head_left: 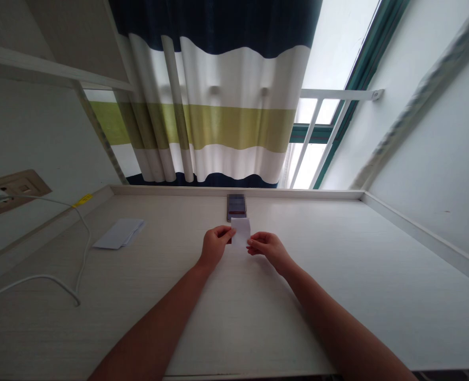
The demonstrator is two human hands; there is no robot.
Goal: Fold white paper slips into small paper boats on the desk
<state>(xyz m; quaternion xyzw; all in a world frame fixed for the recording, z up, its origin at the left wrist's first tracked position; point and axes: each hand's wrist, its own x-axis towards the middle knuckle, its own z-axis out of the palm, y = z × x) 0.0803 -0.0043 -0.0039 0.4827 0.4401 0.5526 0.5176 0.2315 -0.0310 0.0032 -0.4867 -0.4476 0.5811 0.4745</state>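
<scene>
Between my two hands is a small white sheet of paper [240,232], held up above the white desk. My left hand [215,243] pinches its left edge between thumb and fingers. On the other side, my right hand [269,247] grips the lower right edge with its fingertips. Just beyond the paper, a phone [236,205] lies on the desk with its screen lit; the paper's top overlaps its near end. Some dark red shows under the fingers of both hands, too small to make out.
A stack of white paper [119,234] lies on the desk [361,296] at the left. A white cable [86,238] runs from a wall socket [16,191] across the left side. Raised edging [297,194] borders the back, before a striped curtain [238,127] and a window with a white railing.
</scene>
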